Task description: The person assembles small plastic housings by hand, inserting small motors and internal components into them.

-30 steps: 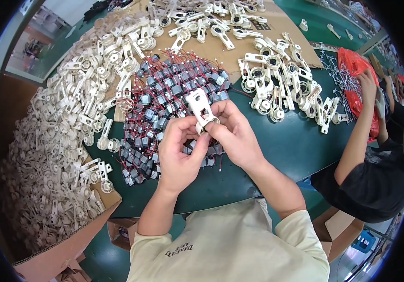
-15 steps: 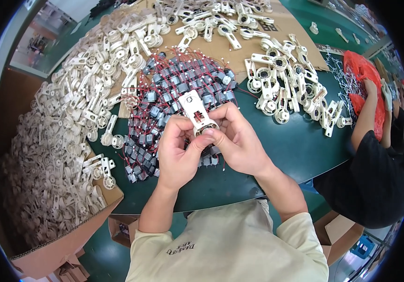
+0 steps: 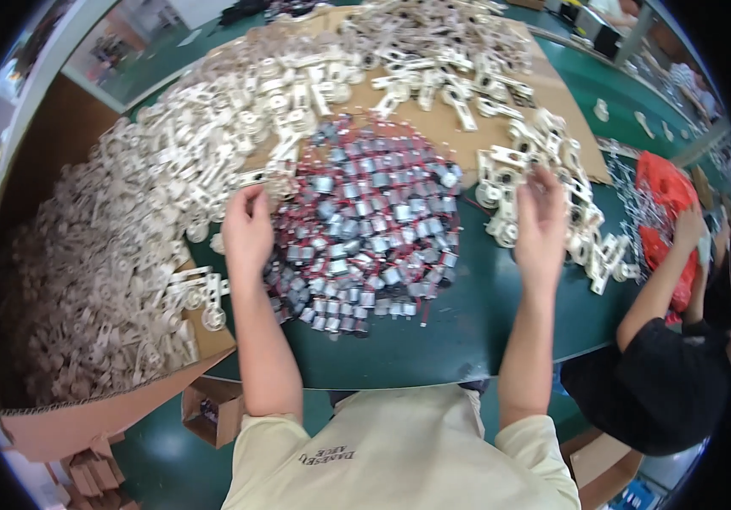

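Observation:
My left hand (image 3: 248,228) is at the left edge of a heap of small silver motors (image 3: 374,225) with red wires. Its fingers are curled together beside the pile of off-white plastic arm-shaped housings (image 3: 285,89); anything in them is hidden. Over on the right, my right hand (image 3: 541,223) reaches over a second group of white housings (image 3: 582,225), some with dark round centres. Its fingers are blurred, with thumb and fingers apart, and nothing shows between them.
A large cardboard box (image 3: 119,395) full of white housings stands at the left. Flat cardboard (image 3: 565,93) lies on the green table (image 3: 484,327). At the right, a co-worker's arm (image 3: 659,272) reaches to a red plastic bag (image 3: 663,183) beside loose metal pieces (image 3: 629,200).
The white housing that both hands held over the motors is out of them. My hands have parted, the left toward the left pile and the right to the right group. The view has shifted.

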A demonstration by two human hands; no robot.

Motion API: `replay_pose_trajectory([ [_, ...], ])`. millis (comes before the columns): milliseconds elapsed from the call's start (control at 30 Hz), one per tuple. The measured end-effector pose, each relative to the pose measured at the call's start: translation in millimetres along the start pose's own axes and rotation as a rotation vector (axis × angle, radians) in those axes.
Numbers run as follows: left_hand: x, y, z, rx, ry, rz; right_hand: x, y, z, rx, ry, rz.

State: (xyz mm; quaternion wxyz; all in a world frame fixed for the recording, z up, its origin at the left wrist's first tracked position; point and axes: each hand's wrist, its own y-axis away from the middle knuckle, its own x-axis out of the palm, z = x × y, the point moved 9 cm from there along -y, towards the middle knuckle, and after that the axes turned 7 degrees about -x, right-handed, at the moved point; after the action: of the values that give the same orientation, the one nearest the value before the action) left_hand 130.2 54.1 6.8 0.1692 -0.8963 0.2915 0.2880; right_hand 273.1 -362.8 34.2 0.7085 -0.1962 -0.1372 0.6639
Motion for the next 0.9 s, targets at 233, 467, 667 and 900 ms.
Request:
replay_pose_trajectory([
  [233,25,-32,16,-0.088,-0.138,0.086,49,20,-4,0.059,0.175,0.267],
  [467,-34,14,1,-0.185,0.631,0.023,72,43,24,-0.269,0.362,0.469],
  [667,-15,54,-44,-0.147,1.147,0.294,69,37,-11,0.126,0.362,0.559],
  [900,27,59,-69,-0.037,1.419,0.745,77,16,29,-0.031,-0.628,0.550],
])
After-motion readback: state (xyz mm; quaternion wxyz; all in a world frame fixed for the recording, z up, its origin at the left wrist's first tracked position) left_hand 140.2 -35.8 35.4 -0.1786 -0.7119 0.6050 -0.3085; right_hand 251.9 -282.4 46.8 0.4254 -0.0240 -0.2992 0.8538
